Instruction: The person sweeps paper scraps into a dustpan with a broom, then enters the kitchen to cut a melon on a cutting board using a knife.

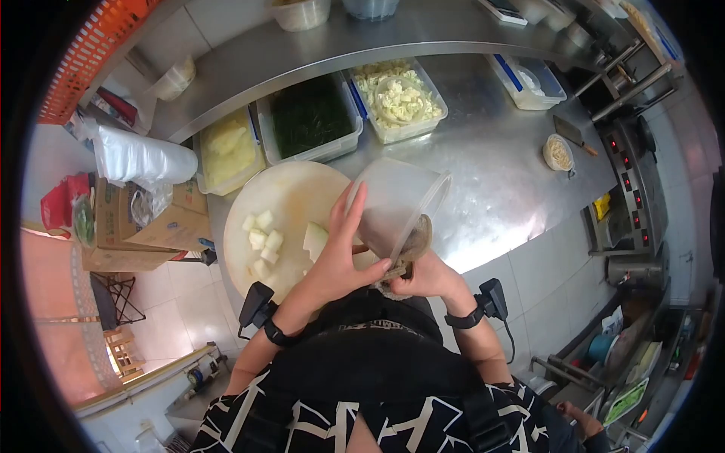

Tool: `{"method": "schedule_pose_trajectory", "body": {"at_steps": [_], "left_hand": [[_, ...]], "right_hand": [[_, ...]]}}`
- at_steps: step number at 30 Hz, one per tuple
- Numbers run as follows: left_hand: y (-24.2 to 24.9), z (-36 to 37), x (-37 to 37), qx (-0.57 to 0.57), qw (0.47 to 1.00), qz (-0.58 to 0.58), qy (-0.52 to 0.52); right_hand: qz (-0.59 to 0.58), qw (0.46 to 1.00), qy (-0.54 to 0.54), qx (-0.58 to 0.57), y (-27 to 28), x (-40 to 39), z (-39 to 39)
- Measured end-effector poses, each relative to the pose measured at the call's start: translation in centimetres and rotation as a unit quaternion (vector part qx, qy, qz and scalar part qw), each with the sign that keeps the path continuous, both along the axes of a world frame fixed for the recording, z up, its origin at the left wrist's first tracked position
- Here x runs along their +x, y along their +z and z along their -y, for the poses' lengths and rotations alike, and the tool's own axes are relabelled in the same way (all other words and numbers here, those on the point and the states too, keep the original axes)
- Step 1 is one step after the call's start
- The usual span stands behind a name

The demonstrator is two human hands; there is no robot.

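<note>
My left hand (337,253) is wrapped round the left side of a clear plastic tub (389,200), which is tilted over the counter's front edge. At the tub's lower right, my right hand (427,273) grips a greyish-brown cloth-like item (415,240) against the rim; its exact nature is unclear. Left of my hands lies a round white cutting board (291,185) with several pale cubes (260,240) on it. A larger pale piece with a green edge (314,240) rests beside my left hand.
Behind the board stand containers of pale slices (226,151), dark green contents (311,119) and chopped cauliflower-like pieces (400,98). A cleaver (568,130) and small bowl (558,153) sit at right. Another person's hand (578,415) shows at lower right.
</note>
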State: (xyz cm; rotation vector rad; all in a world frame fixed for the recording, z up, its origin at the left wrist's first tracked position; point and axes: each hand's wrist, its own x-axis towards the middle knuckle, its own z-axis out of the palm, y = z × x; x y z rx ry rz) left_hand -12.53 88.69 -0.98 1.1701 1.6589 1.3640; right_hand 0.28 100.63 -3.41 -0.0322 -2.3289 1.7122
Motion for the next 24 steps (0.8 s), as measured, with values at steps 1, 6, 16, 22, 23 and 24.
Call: {"method": "schedule_pose_trajectory", "body": {"at_steps": [1,6,16,22,23,24], "left_hand": [[-0.13,-0.04,-0.02,0.004,1.000,-0.007,0.000],[-0.60,-0.05,-0.34,0.010,1.000,0.001,-0.009],[-0.52,0.11,-0.15,0.007,1.000,0.011,-0.009],[-0.67,0.05,-0.89,-0.024,0.997,0.052,-0.042],[-0.51,0.06,-0.93,-0.038,0.995,0.071,-0.051],[-0.32,0.06,-0.84,-0.039,0.995,0.072,-0.052]], "right_hand": [[0.025,1.000,0.000,-0.008,0.00,0.03,0.06],[0.104,0.992,0.012,-0.073,0.36,0.24,-0.06],[0.073,0.997,0.012,-0.030,0.51,0.24,0.15],[0.055,0.998,0.005,-0.030,0.44,0.47,0.27],[0.047,0.999,0.000,-0.023,0.18,0.54,0.32],[0.047,0.999,0.000,-0.024,-0.19,0.56,0.56]]}}
